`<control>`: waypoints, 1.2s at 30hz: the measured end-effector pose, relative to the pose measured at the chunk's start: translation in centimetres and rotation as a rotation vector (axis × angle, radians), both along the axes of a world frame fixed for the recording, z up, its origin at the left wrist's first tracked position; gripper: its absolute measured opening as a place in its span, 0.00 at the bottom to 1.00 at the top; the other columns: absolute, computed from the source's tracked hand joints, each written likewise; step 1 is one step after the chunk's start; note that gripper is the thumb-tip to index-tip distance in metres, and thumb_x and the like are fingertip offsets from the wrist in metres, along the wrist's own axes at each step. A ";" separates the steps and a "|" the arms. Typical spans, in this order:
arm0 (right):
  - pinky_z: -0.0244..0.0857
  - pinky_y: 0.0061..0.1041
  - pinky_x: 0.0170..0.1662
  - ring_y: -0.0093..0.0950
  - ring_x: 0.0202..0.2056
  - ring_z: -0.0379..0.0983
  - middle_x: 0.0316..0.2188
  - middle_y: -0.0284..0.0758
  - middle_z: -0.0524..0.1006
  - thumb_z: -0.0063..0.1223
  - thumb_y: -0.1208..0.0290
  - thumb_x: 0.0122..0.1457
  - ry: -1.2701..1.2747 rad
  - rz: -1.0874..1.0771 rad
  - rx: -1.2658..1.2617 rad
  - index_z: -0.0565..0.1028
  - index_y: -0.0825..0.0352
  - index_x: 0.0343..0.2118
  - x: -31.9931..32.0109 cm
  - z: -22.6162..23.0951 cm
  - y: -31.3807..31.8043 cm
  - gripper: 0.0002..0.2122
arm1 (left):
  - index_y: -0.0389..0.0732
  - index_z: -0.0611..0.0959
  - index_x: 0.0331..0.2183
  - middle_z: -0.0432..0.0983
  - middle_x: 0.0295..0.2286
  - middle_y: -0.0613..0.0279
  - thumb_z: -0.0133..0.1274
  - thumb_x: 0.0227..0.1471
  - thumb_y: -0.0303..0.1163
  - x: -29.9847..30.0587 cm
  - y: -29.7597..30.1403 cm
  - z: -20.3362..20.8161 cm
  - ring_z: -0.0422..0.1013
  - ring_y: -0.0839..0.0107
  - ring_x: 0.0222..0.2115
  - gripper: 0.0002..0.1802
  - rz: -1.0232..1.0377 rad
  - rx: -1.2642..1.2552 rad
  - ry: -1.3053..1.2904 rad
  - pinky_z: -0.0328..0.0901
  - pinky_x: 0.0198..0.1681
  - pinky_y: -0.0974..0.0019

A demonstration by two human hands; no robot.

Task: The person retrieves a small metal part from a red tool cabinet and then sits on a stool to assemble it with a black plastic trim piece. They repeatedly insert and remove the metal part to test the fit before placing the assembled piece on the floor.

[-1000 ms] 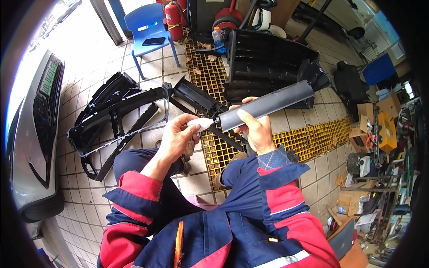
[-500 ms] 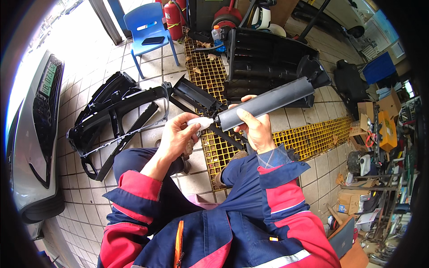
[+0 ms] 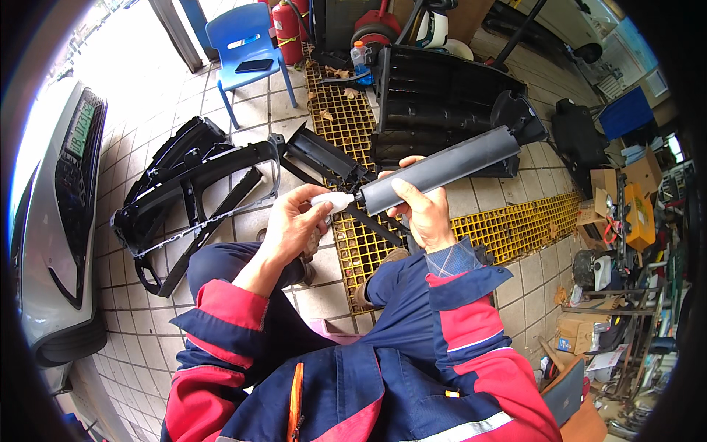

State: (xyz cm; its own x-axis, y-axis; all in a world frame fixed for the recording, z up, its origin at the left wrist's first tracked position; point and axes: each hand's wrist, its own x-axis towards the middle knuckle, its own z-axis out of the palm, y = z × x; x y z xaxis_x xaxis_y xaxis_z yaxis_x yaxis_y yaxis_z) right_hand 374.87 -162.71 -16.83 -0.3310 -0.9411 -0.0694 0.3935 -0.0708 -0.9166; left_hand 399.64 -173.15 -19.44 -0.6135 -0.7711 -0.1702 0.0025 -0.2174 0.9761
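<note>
A long dark grey plastic trim piece (image 3: 449, 168) slants up to the right in front of me. My right hand (image 3: 428, 214) grips it near its left end, thumb on the upper face, other fingers curled behind and under it. Between the fingers and thumb of my left hand (image 3: 293, 221) is a small white squeeze bottle (image 3: 333, 201). Its narrow tip points right, at the left end of the trim piece; whether the tip touches there I cannot tell.
Black plastic car parts (image 3: 195, 184) lie on the tiles to the left, beside a silver car (image 3: 55, 295). Ahead is a large black panel (image 3: 442, 96) by the yellow floor grating (image 3: 508, 225). A blue chair (image 3: 239, 40) holds a phone (image 3: 254, 65). Cluttered shelves (image 3: 626, 309) line the right.
Both hands, the white bottle and the trim piece hold nearly the same position. Only a very slight shift of the whole view shows.
</note>
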 end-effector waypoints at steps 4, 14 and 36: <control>0.80 0.21 0.32 0.31 0.44 0.84 0.50 0.48 0.82 0.59 0.75 0.68 0.000 0.006 -0.004 0.66 0.61 0.61 0.0 0.0 0.1 0.21 | 0.33 0.86 0.46 0.85 0.33 0.60 0.63 0.65 0.27 -0.1 0.0 0.1 0.77 0.79 0.24 0.10 0.001 -0.010 -0.015 0.72 0.29 0.73; 0.80 0.21 0.31 0.31 0.42 0.84 0.50 0.47 0.82 0.60 0.74 0.68 0.011 0.006 -0.016 0.66 0.61 0.60 -0.1 -0.3 0.0 0.21 | 0.33 0.87 0.46 0.85 0.32 0.61 0.64 0.64 0.28 -0.1 0.1 0.4 0.76 0.80 0.23 0.10 0.009 -0.046 -0.039 0.72 0.28 0.74; 0.80 0.21 0.30 0.29 0.42 0.85 0.45 0.42 0.84 0.62 0.73 0.66 -0.021 -0.046 -0.016 0.70 0.63 0.57 -0.3 -0.5 -0.1 0.18 | 0.34 0.87 0.46 0.85 0.33 0.62 0.64 0.64 0.26 -0.3 0.4 1.4 0.77 0.79 0.26 0.10 0.052 -0.056 -0.045 0.74 0.32 0.72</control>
